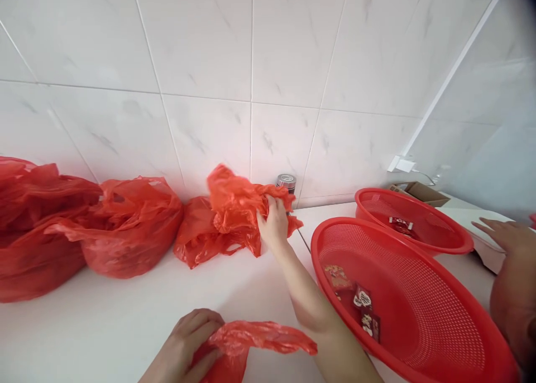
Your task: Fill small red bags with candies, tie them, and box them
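Observation:
At the bottom of the view my left hand [190, 335] is closed around a thin red plastic bag [259, 337], whose loose end trails to the right. Farther off, my right hand [274, 221] reaches across to the wall side of the counter, its fingers closed on another crumpled red plastic bag [237, 196]. Beneath and left of that one, a flattened red bag [195, 229] lies on the white counter [138, 316]. Partly hidden behind the right hand stands a dark can [287, 180] with a silver top.
Bulging red bags [129, 232] sit at the left. To the right are a large red mesh basket [402, 316] with several wrapped snacks [363, 298] and a second red basket [444, 221]. Another person's hand [506, 235] rests over a white device [488, 243]. A cardboard box [422, 193] stands behind.

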The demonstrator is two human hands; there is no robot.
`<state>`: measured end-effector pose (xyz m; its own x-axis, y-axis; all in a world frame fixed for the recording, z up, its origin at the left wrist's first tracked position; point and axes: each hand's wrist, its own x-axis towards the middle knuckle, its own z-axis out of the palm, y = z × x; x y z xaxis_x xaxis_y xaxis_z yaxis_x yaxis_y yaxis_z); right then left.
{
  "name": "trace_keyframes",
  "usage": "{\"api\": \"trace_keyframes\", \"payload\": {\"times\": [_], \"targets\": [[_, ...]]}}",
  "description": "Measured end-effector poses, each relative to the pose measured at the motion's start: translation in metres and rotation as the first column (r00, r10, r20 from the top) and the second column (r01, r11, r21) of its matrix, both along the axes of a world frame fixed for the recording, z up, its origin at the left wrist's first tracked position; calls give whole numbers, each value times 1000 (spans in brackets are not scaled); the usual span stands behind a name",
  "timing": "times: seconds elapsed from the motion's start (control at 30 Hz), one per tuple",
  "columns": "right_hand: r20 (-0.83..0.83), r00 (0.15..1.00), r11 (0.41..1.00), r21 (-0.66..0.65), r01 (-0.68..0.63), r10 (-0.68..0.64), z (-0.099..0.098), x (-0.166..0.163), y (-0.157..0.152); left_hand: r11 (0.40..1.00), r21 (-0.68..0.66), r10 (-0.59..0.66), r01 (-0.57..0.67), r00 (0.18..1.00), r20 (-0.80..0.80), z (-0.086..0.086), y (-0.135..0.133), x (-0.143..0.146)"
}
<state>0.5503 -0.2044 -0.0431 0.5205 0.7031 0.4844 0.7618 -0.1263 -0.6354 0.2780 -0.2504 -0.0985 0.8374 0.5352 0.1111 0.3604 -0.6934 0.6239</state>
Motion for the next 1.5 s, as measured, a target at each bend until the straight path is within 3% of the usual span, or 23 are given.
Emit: {"api": "trace_keyframes", "payload": {"times": [0.07, 0.13, 0.2, 0.27, 0.37, 0.43, 0.5, 0.57, 0.67, 0.73, 0.83, 0.97, 1.07, 1.13, 1.2, 1.23, 1.3, 1.37, 1.43, 1.5], "targets": [[-99, 995, 979, -204, -23, 3, -6, 6, 19, 999, 16, -32, 32, 999, -5, 4, 3, 7], [-150, 989, 957, -287, -41, -3, -16, 9, 29, 999, 34, -18, 18, 1000, -7, 12, 8, 13], [-156, 987, 960, -281, -3, -42, -23, 10, 30, 1000, 8, 28, -27, 999, -39, 24, 16, 17], [-159, 983, 964, -261, 49, -94, -25, 9, 25, 988, -100, 114, -118, 993, -42, 37, 26, 20], [-169, 977, 971, -221, 90, -129, -20, 8, 7, 903, -358, 265, -238, 964, 29, 51, 38, 25], [-229, 970, 994, -94, 64, -84, -14, 4, -10, 836, -475, 348, -273, 934, 76, 55, 40, 28], [-340, 939, 995, 93, -26, 57, -9, -6, -33, 797, -529, 406, -292, 907, 110, 55, 39, 33], [-444, 846, 954, 181, -239, 296, -6, -21, -58, 781, -549, 441, -296, 885, 150, 54, 34, 37], [-595, 602, 789, 93, -607, 533, -6, -47, -91, 772, -565, 462, -292, 868, 183, 53, 26, 42], [-666, 515, 745, 92, -660, 539, -8, -56, -107, 749, -591, 487, -299, 853, 186, 53, 22, 40], [-712, 522, 844, 187, -504, 469, -12, -54, -122, 684, -665, 553, -300, 808, 204, 46, 21, 27], [-723, 562, 916, 314, -250, 401, -12, -35, -135, 680, -658, 621, -323, 730, 283, 23, 27, -7], [-726, 596, 927, 365, -90, 344, -8, -27, -144, 600, -657, 732, -456, 645, 220, 15, 22, -32], [-701, 647, 932, 359, -45, 301, -2, -30, -149, 536, -594, 822, -599, 529, 209, 23, 7, -38], [-635, 715, 941, 325, -98, 294, 3, -41, -153, 567, -444, 823, -694, 458, 337, 38, -17, -32], [-597, 740, 941, 306, -145, 309, 5, -48, -154, 631, -346, 763, -694, 475, 438, 45, -30, -23], [-548, 752, 927, 285, -245, 367, 7, -65, -156, 787, -125, 563, -605, 619, 548, 54, -53, 0], [-542, 720, 901, 269, -340, 434, 6, -80, -159, 863, -17, 454, -506, 759, 466, 53, -64, 23], [-564, 675, 875, 231, -424, 476, 6, -89, -164, 880, -72, 466, -470, 821, 331, 45, -61, 37], [-558, 682, 867, 156, -473, 473, 6, -88, -173, 860, -239, 501, -452, 835, 226, 36, -48, 34]]}}
